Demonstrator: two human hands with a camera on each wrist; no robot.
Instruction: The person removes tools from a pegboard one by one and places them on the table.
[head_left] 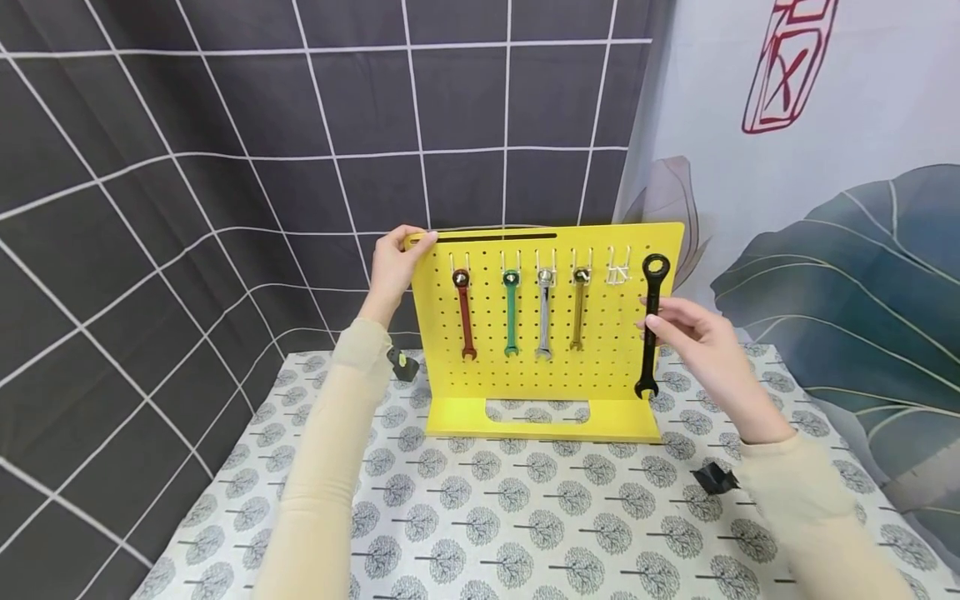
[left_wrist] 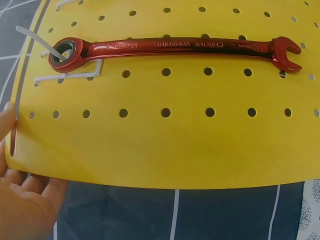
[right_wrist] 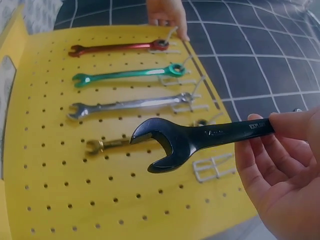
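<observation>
Head: right grip (head_left: 701, 333) pinches black wrench (head_left: 651, 354); left grip (head_left: 392, 268) holds pegboard (head_left: 489, 337).

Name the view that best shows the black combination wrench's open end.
The right wrist view: the black combination wrench's open end sits close up near the centre, its notch clearly outlined. The head view shows it small, pointing down; the left wrist view shows none of it.

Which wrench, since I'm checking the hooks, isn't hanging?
The black wrench: the right grip holds it, while the red, green, silver and gold ones hang on the board.
</observation>
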